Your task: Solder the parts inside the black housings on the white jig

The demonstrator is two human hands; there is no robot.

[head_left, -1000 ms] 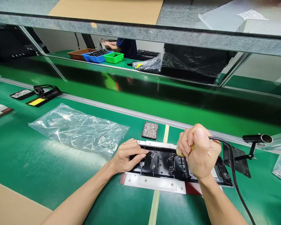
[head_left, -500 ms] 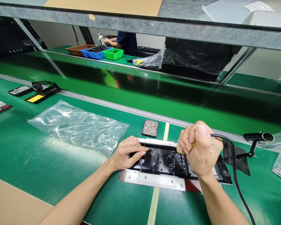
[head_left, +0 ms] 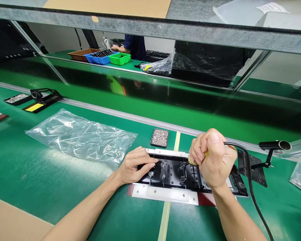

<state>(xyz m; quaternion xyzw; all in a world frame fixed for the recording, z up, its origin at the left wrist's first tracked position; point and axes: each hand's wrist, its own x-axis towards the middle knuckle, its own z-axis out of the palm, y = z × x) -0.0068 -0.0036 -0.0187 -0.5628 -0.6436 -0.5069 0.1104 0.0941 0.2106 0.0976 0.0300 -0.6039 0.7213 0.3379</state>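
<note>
My right hand point(head_left: 213, 159) is closed in a fist around the yellow handle of a corded soldering iron point(head_left: 192, 161). Its dark tip points down and left into a long black plastic housing point(head_left: 174, 174); the exact contact point is too small to tell. The housing lies open side up in a white and dark-red fixture point(head_left: 165, 194), with posts and ribs showing inside. At the housing's left end rests my left hand point(head_left: 135, 165), thumb and forefinger stretched over it and apart, near a small round part point(head_left: 151, 174). My right hand covers part of the housing's right half.
A tray of small metal pieces point(head_left: 159, 137) sits behind the fixture. To the left lies a clear plastic bag point(head_left: 85, 137). An iron stand point(head_left: 268, 155) is at right, with the black cord point(head_left: 251, 180) nearby. A metal shelf point(head_left: 140, 28) spans above; a person point(head_left: 135, 47) works beyond.
The view has shifted very slightly. Both hands, the soldering iron and the housing keep almost the same positions. The distant person's hand has moved a little.
</note>
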